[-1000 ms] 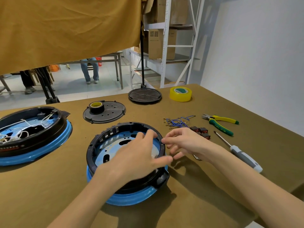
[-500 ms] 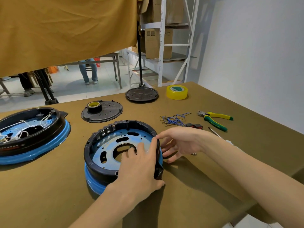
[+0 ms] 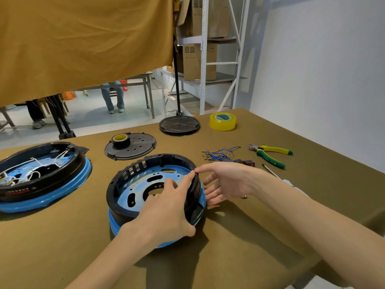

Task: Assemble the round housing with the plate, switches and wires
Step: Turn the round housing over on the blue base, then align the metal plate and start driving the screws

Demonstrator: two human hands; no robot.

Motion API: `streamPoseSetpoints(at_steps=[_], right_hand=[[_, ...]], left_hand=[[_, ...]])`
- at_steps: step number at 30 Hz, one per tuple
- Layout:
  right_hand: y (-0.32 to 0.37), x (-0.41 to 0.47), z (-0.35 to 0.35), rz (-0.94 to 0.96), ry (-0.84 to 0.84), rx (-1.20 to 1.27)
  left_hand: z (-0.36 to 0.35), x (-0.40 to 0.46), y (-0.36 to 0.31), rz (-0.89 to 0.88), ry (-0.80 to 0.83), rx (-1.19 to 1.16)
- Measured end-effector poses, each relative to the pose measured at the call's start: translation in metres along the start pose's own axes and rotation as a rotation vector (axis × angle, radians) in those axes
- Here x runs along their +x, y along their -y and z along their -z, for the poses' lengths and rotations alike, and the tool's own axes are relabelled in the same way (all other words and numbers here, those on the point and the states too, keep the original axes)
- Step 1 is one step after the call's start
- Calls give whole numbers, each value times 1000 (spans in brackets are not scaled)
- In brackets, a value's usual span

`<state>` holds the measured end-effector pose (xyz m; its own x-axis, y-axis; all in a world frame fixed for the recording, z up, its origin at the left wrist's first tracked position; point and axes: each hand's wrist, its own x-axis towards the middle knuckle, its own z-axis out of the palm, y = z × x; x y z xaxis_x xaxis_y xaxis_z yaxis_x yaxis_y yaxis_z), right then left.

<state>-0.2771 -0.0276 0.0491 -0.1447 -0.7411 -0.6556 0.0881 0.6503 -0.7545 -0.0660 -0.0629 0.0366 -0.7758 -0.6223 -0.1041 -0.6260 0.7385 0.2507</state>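
Observation:
The round housing (image 3: 127, 174), black wall on a blue base, lies mid-table with a blue perforated plate (image 3: 137, 184) inside it. My left hand (image 3: 166, 207) grips its right wall, fingers inside on the plate and thumb outside. My right hand (image 3: 227, 182) is beside that wall with its fingers straight; the index fingertip touches the top of the rim. Blue wires (image 3: 218, 156) and red-and-black switches (image 3: 246, 163) lie loose just behind my right hand.
A second housing (image 3: 41, 176) with white wires sits at the left. Behind are a black cover plate (image 3: 133, 151) carrying a tape roll (image 3: 120, 139), a stand base (image 3: 179, 125) and yellow tape (image 3: 223, 121). Pliers (image 3: 270, 156) and a screwdriver (image 3: 270, 172) lie at the right.
My left hand slid from over the housing's middle to its right wall and took hold there. My right hand's fingers spread out, the index tip staying at the rim.

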Motion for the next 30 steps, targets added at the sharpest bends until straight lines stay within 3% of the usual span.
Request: streamPoseSetpoints(at_steps=[4,9,17,24,30], right_hand=[[0,0,0,-19,72,63],[-6,5,-8,-18,57,85],[-2,-3,-18,-39,92,122],[-1,-7,-20,-7,90,-52],[4,-17,-18,46,212,29]], left_hand=[[7,-5,5,-26,-16,9],[7,-15,-5,-107,-206,278],[-2,-7,-41,40,-298,559],[-12,-7,-44,100,-313,644],[1,-14,-24,76,-463,631]])
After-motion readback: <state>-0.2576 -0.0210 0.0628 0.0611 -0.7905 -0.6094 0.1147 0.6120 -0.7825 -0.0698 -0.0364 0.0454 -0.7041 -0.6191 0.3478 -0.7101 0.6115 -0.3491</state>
